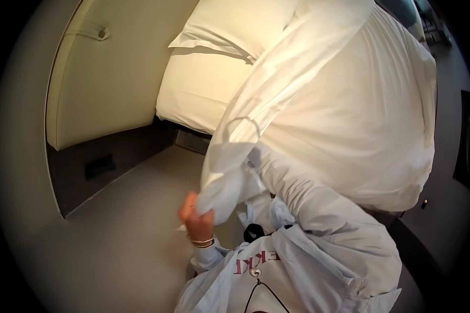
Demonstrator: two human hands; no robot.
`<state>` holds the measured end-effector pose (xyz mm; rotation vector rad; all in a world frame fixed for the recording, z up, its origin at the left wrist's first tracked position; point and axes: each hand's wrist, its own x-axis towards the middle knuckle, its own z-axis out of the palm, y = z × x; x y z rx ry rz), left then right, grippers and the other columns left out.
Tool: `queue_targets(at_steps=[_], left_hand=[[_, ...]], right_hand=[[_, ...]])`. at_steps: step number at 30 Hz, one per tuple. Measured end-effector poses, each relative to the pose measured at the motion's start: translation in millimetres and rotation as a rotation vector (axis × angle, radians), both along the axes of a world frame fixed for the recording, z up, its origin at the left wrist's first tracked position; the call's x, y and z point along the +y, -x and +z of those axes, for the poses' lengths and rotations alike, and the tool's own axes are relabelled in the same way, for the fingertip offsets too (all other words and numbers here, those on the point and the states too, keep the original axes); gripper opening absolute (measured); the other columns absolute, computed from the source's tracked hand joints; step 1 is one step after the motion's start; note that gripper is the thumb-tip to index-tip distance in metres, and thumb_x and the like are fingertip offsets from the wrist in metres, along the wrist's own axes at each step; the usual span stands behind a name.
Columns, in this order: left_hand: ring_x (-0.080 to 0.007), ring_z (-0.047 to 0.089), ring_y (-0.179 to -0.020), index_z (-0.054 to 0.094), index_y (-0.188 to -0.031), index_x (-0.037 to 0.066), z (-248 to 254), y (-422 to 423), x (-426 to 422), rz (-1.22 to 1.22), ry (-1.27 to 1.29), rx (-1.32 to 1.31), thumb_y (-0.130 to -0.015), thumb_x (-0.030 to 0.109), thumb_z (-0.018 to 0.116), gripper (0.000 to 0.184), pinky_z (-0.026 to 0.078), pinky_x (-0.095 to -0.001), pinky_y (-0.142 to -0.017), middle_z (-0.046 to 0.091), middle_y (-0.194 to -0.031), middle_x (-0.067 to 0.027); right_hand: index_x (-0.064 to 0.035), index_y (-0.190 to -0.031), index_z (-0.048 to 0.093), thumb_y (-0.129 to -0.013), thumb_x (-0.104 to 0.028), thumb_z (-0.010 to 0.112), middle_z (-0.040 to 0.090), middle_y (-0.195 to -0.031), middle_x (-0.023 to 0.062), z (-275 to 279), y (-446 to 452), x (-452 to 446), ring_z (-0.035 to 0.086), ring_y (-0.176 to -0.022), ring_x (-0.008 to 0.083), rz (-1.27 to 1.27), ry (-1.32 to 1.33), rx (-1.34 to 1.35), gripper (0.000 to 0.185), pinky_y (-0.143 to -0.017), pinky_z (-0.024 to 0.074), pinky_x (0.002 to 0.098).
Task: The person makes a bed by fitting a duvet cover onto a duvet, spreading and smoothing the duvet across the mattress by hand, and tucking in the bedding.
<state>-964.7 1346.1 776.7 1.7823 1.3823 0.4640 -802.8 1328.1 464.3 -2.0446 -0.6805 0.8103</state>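
Observation:
My left hand (197, 221), with bracelets at its wrist, is closed on the edge of a white duvet (339, 109) at lower centre. The duvet covers much of the bed, and one folded part of it hangs from the upper middle down to this hand. My right arm, in a pale sleeve (313, 203), reaches up and left to the hanging fold. The right hand itself does not show among the white cloth. A white pillow (230, 26) lies at the head of the bed, above the white sheet (198, 88).
A padded cream headboard (104, 78) stands at the left, above a dark base panel (125, 156). Grey floor (125, 235) shows at lower left. A dark object (465, 141) is at the far right. A strap with a pendant (255, 272) hangs over my shirt.

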Motion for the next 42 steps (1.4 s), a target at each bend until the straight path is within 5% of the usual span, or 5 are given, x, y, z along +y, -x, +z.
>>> queue_targets(at_steps=[2,11,21,29,42], left_hand=[[-0.0359,0.05,-0.057,0.053,-0.074,0.002,-17.2,-10.1,-25.5,-0.3,0.165,0.063,-0.052,0.005,0.05,0.023,0.042,-0.036,-0.052,0.052,-0.063,-0.0174],[-0.0353,0.054,-0.076,0.056,-0.087,0.003,-56.7,-114.3,-124.6,-1.431,0.709,-0.194,-0.058,0.013,0.057,0.03,0.043,-0.037,-0.068,0.057,-0.08,-0.0187],[-0.0279,0.045,-0.103,0.043,-0.112,0.0,20.4,-224.4,-220.9,-1.864,1.05,-0.259,-0.057,0.017,0.059,0.06,0.034,-0.0317,-0.089,0.049,-0.108,-0.0175],[-0.0117,0.056,-0.075,0.047,-0.098,0.003,-89.4,-243.3,-329.7,-1.107,1.688,0.289,-0.08,0.023,0.05,0.027,0.044,-0.0207,-0.067,0.059,-0.086,-0.0091],[-0.0102,0.055,-0.07,0.051,-0.099,0.008,-183.9,-244.9,-168.4,-1.161,0.863,0.205,-0.079,0.016,0.047,0.022,0.043,-0.0217,-0.058,0.059,-0.082,-0.0032]], right_hand=[[-0.0055,-0.127,0.024,-0.078,-0.038,0.051,0.033,-0.126,0.0159,30.5,-19.1,-18.2,0.037,-0.113,0.0282,-0.103,-0.174,0.342,0.066,-0.094,0.0313,0.0354],[-0.0032,-0.127,0.025,-0.08,-0.041,0.047,0.037,-0.124,0.0162,198.7,-129.9,-186.8,0.04,-0.111,0.0269,-0.489,-1.063,1.477,0.064,-0.095,0.0319,0.0342],[0.0051,-0.102,0.049,-0.074,-0.01,0.06,0.057,-0.094,0.009,355.2,-180.3,-285.1,0.053,-0.081,0.0162,-0.079,-0.336,-0.382,0.034,-0.071,0.0416,0.0279],[-0.003,-0.106,0.05,-0.078,-0.017,0.055,0.057,-0.087,0.01,148.6,-183.3,-492.1,0.053,-0.077,0.0161,-0.773,0.233,0.238,0.032,-0.067,0.0426,0.027],[-0.0073,-0.112,0.046,-0.071,-0.016,0.06,0.05,-0.106,0.0174,24.6,-91.2,-522.6,0.049,-0.097,0.0236,-1.165,0.263,0.247,0.044,-0.081,0.0404,0.0322]])
